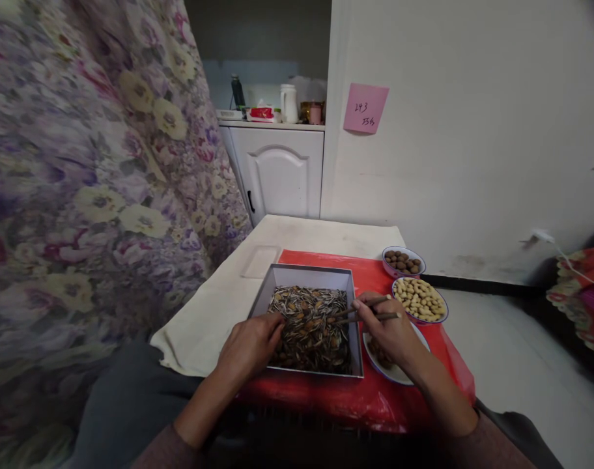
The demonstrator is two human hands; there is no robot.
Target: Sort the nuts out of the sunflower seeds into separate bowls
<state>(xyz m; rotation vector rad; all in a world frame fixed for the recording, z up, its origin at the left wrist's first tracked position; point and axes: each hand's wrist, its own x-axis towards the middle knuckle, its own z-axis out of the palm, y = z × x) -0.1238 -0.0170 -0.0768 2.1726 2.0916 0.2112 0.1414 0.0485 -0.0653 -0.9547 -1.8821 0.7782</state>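
A square, grey-walled box holds striped sunflower seeds with brown, almond-like nuts mixed among them. My left hand lies over the box's left side, its fingers closed near the seeds; what they grip, if anything, is hidden. In my right hand is a pair of wooden chopsticks, held over the box's right wall with the tips down at the seeds. Partly beneath that hand sits a blue-rimmed white plate with some brown nuts on it.
A bowl of peanuts in the shell and a bowl of round brown nuts stand at the right edge. Red plastic sheeting covers part of the cream tablecloth. Behind the box lies a clear shallow tray. A floral curtain hangs left.
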